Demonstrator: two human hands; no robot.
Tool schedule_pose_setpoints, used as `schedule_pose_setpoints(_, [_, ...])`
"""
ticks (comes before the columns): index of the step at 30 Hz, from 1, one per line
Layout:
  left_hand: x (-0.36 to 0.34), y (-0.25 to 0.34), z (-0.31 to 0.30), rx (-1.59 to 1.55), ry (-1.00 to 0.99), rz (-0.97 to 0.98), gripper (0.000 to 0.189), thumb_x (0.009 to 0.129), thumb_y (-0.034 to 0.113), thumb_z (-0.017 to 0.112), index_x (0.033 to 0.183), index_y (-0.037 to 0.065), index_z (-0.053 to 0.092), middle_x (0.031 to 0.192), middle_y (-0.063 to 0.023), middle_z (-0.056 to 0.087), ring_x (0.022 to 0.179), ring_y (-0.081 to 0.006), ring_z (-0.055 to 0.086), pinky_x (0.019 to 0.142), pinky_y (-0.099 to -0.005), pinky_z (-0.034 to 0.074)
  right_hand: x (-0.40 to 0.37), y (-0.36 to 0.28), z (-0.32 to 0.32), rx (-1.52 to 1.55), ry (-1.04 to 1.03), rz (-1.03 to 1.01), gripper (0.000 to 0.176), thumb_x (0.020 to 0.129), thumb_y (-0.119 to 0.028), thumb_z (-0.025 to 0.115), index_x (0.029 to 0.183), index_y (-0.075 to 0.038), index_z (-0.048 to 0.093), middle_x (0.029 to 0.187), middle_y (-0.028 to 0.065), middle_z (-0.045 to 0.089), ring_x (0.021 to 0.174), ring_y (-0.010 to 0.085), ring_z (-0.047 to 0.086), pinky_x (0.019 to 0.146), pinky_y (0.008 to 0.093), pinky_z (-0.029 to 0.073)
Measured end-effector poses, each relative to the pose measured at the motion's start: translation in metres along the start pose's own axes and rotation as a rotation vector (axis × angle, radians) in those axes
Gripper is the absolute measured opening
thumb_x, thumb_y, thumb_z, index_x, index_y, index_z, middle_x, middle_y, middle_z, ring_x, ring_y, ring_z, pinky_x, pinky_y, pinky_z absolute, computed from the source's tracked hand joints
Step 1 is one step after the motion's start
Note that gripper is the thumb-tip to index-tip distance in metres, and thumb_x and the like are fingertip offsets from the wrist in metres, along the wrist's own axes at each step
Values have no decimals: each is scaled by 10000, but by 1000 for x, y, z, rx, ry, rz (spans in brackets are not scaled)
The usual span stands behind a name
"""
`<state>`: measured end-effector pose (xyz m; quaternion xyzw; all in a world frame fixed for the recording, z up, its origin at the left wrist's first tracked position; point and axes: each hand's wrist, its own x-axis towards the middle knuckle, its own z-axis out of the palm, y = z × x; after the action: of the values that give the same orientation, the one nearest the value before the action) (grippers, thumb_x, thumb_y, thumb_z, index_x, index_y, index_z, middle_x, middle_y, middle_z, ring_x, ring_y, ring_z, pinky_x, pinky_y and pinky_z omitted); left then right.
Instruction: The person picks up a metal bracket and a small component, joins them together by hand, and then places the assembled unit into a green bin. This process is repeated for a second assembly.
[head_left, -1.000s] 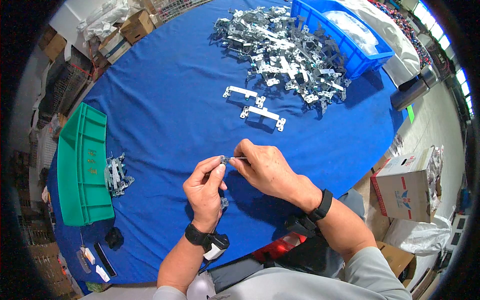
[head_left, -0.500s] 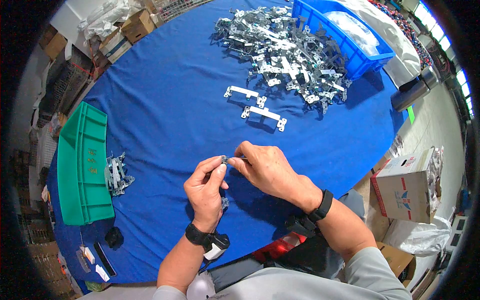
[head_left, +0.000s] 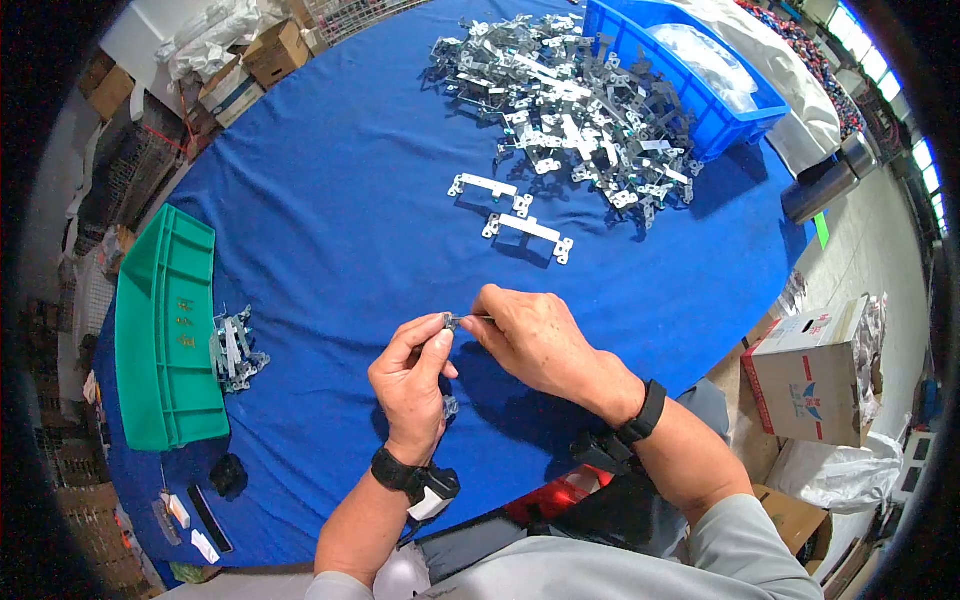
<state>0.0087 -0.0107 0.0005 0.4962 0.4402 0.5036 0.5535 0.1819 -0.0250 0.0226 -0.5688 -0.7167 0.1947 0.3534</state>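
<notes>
My left hand [head_left: 408, 385] is closed on a metal bracket; one end [head_left: 450, 321] sticks out between thumb and forefinger, and the other end [head_left: 450, 407] shows below the palm. Close against the upper end, my right hand [head_left: 535, 335] pinches a thin rod-like piece [head_left: 482, 317], mostly hidden by the fingers. Beyond the hands, two silver brackets lie apart from the heap, an upper one [head_left: 487, 185] and a lower one [head_left: 530, 229]. A large heap of similar brackets [head_left: 570, 110] spreads across the far side of the blue cloth.
A blue crate [head_left: 740, 125] with clear plastic stands behind the heap. On the left is a green bin [head_left: 165, 410], with a small pile of brackets [head_left: 235, 350] beside it. A steel flask [head_left: 825, 190] sits at the right edge. Small items and a black strip [head_left: 209, 518] lie near-left.
The right fingertips have drawn very slightly away from the bracket's end, showing a little more of the thin piece. The left hand looks unmoved.
</notes>
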Motion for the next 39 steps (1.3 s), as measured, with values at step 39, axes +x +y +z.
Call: schedule_pose_setpoints(39, [-1,4,2,-38,-6,-14,193,900,-15,657,1084,-11,714,1032,-92,715,648,-55,580,502,-178,449,-3,-5,4,8,100,-125,141,876,-77,679,937,-25,563,795,135,606,668,335,625,543,421,478])
